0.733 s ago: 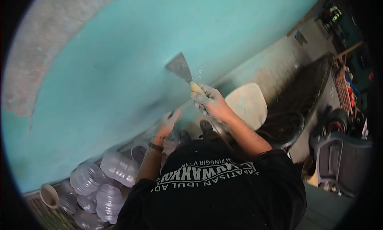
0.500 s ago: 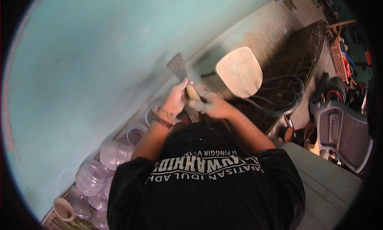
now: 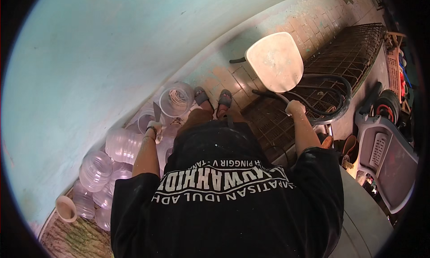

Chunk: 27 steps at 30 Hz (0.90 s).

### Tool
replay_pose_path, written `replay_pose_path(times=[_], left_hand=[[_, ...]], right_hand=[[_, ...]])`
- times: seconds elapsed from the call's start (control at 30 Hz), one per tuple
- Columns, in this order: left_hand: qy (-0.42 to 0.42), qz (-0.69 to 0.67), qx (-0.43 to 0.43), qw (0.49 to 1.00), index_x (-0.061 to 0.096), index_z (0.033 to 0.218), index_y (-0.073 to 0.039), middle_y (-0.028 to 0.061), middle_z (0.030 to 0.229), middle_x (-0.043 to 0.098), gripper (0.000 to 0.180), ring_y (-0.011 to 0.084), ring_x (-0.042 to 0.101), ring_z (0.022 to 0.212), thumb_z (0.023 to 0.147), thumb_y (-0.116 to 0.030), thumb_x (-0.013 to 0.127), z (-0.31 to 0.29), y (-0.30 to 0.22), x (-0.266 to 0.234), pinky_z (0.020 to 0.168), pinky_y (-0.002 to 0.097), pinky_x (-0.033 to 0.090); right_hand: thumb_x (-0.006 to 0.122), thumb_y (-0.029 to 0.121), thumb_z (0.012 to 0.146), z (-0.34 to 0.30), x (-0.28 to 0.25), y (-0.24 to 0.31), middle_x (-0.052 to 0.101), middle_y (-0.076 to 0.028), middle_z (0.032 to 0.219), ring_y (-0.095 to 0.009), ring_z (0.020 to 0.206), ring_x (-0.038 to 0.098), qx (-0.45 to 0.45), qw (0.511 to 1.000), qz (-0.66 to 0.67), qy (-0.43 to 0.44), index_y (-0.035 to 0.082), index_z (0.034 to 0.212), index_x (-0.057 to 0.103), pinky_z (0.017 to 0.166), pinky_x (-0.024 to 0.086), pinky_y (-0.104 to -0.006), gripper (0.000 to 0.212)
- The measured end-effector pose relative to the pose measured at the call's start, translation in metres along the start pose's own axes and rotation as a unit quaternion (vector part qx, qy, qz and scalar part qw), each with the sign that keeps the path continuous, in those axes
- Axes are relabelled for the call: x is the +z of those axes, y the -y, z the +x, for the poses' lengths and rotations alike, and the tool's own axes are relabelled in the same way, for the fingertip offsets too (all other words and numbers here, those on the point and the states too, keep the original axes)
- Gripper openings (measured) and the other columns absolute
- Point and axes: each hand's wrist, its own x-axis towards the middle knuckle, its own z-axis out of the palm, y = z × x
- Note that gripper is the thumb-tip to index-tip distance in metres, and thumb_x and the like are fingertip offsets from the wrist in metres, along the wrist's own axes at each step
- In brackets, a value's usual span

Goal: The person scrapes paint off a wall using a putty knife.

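Note:
My left hand (image 3: 154, 127) is closed around the handle of a scraper (image 3: 156, 110), beside the wall. The scraper's flat dark blade points up and away from me, next to clear plastic tubs; my fingers hide most of the handle. Well off to the right, my right hand (image 3: 295, 107) has its fingers curled in. It overlaps the dark tubular frame of a chair (image 3: 274, 62) with a worn cream seat, which lies tipped over. I cannot tell whether those fingers grip the tube or only pass above it.
Clear plastic jars (image 3: 96, 170) pile up along the pale turquoise wall (image 3: 89, 56). A tub with coiled cord (image 3: 177, 99) stands by my sandalled feet (image 3: 212, 98). Rusty wire mesh (image 3: 345, 50) lies beyond the chair. Further right are a grey plastic chair part (image 3: 389, 164) and an orange basket (image 3: 394, 65).
My hands, close together on the scraper before, are now apart. The left has dropped leftward with the scraper; the right has swung right to the chair frame. My view has shifted, showing my feet.

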Motion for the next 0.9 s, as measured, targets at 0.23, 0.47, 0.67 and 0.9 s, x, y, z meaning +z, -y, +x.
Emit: replay_pose_path(times=[0.23, 0.47, 0.67, 0.9], left_hand=[[0.022, 0.051, 0.04, 0.998, 0.052, 0.077, -0.012, 0.0027, 0.061, 0.042, 0.016, 0.0173, 0.032, 0.05, 0.086, -0.01, 0.065, 0.008, 0.033, 0.006, 0.051, 0.0335, 0.027], [0.045, 0.274, 0.241, 0.93, 0.061, 0.091, -0.007, 0.0078, 0.068, 0.059, 0.016, 0.022, 0.059, 0.062, 0.089, -0.023, 0.06, 0.062, -0.039, -0.017, 0.052, 0.0418, 0.046], [0.082, 0.216, 0.338, 0.912, 0.061, 0.104, -0.008, 0.0124, 0.074, 0.064, 0.029, 0.0216, 0.069, 0.075, 0.088, -0.032, 0.061, 0.104, -0.065, -0.041, 0.049, 0.0443, 0.051], [-0.128, 0.509, 0.537, 0.661, 0.044, 0.143, -0.011, 0.0198, 0.125, 0.062, 0.07, 0.0305, 0.058, 0.12, 0.087, -0.053, 0.052, 0.279, 0.002, -0.052, 0.102, 0.0456, 0.044]], right_hand=[[0.058, 0.014, 0.09, -0.036, 0.029, 0.027, 0.069, -0.014, 0.116, -0.028, 0.107, 0.067, -0.036, 0.992, -0.006, -0.117, 0.006, 0.111, 0.071, 0.086, 0.055, -0.0379, 0.027], [0.057, 0.014, 0.087, -0.084, 0.092, 0.088, 0.071, -0.014, 0.107, -0.029, 0.102, 0.069, -0.076, 0.988, 0.035, -0.131, 0.005, 0.106, 0.072, 0.083, 0.056, -0.0387, 0.026], [0.064, 0.019, 0.08, -0.123, 0.122, 0.086, 0.069, -0.018, 0.109, -0.033, 0.104, 0.067, -0.153, 0.986, -0.038, -0.061, 0.004, 0.103, 0.073, 0.086, 0.054, -0.0393, 0.028], [0.067, 0.024, 0.074, -0.128, 0.074, -0.026, 0.064, -0.015, 0.094, -0.033, 0.087, 0.063, 0.003, 0.742, 0.221, -0.632, 0.01, 0.098, 0.069, 0.075, 0.053, -0.0469, 0.028]])
